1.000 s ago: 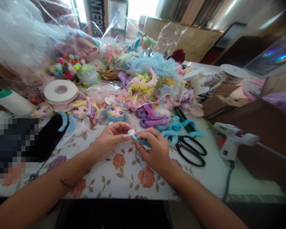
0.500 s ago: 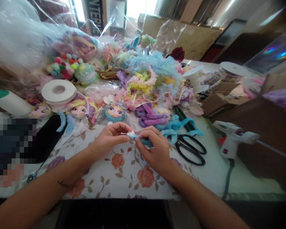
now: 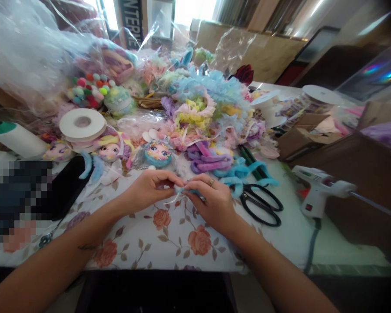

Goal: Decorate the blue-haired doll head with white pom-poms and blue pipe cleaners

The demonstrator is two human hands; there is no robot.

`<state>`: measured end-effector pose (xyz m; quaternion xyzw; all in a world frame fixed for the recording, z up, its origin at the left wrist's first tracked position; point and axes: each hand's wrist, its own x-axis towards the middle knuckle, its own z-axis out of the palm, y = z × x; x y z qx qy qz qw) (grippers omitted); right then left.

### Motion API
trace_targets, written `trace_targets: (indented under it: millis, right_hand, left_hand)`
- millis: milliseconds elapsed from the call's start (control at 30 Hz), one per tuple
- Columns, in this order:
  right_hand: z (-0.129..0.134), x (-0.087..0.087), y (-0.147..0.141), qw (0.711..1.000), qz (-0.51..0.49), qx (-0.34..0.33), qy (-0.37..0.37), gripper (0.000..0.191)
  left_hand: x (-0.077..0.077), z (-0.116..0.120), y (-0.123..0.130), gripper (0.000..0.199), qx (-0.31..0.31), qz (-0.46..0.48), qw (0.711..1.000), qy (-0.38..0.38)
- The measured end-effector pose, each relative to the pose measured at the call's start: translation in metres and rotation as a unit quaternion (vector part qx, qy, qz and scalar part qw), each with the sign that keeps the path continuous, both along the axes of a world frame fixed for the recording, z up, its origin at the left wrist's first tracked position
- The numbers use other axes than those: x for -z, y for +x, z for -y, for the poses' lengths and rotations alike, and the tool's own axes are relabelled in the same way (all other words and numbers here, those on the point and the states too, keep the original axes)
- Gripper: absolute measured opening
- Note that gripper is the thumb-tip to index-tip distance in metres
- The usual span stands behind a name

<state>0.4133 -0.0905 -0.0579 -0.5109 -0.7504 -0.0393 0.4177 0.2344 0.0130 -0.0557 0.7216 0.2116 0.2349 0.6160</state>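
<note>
With the fingertips of your left hand (image 3: 146, 191) and right hand (image 3: 215, 201) pressed nearly together, you pinch a small light-blue piece (image 3: 179, 190), a pale beaded string (image 3: 172, 201) trailing below it, in from the middle of the worktop's (image 3: 133, 245) near edge, black scissors (image 3: 260, 208) lying toward the near right corner.

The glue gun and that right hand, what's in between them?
The head view shows black scissors lying between the right hand and the glue gun, plus a blue fuzzy loop nearer the hand.
</note>
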Motion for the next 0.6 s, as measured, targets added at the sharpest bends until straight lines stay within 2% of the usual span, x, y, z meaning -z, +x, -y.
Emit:
trace_targets:
  millis: [233,400,600]
  right_hand:
    - [-0.0029,0.0063,-0.0012,1.000,0.015,-0.009,0.002,0.003]
    - [-0.0024,0.0070,-0.0016,1.000,0.016,-0.014,-0.005,0.003]
    - [-0.0034,0.0036,-0.0013,0.998,-0.053,-0.003,-0.016,0.005]
  left_hand:
    - [-0.0028,-0.0016,-0.0014,0.021,0.006,-0.043,0.999,0.026]
    - [0.0012,-0.0042,-0.0020,0.021,0.013,-0.052,0.999,-0.002]
    - [0.0053,-0.0065,0.0016,0.021,0.033,0.059,0.995,-0.071]
